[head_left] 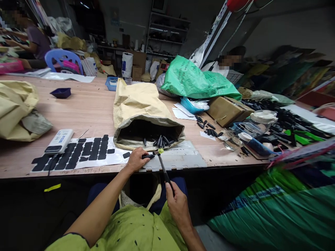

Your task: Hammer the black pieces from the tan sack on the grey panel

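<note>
My left hand rests at the table's front edge, its fingers pinched on a small black tubular piece. My right hand grips the black handle of a small hammer, whose yellow-green head touches the end of that piece. Just beyond lies a tan sack, its open mouth showing several more black pieces. A clear plastic sheet lies under the hammer head.
A white sheet of black adhesive pads and a white device lie at left. Further tan sack, green bags, cardboard box and black parts crowd the table. Two other people sit far back.
</note>
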{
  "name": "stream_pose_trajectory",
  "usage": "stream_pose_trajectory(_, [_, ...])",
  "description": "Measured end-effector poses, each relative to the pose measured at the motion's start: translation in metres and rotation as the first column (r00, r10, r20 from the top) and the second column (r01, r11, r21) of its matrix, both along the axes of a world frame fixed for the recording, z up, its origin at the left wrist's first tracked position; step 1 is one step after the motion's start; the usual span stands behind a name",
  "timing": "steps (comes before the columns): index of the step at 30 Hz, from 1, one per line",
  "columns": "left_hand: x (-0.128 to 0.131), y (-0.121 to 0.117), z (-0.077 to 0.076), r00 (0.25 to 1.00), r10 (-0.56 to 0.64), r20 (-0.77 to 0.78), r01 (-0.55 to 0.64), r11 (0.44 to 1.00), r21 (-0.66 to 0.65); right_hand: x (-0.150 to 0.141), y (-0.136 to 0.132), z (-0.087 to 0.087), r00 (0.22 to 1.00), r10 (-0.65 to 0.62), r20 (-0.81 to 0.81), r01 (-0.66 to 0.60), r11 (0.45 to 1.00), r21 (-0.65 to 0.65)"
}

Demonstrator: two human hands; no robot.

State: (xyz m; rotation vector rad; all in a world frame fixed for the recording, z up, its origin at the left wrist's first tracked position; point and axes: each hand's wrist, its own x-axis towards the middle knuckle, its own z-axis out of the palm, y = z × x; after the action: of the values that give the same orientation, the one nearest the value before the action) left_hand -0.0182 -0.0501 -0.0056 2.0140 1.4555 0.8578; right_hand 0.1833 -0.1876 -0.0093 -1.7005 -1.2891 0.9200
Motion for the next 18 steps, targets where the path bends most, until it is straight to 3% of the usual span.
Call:
stream_pose_trajectory(7, [0.001,0.000,-0.001,1.000,0.007,-0.004,-0.007,1.000,0.004,-0.004,-0.003,-0.002,1.000,0.000,0.028,0.000,1.000,-0.014])
stream_pose_trajectory(18, [0.002,0.000,-0.001,1.000,0.015,0.007,-0.015,1.000,0.009,-0.014,-0.005,-0.001,0.996,0.033,-0.079,-0.037,0.998,-0.050])
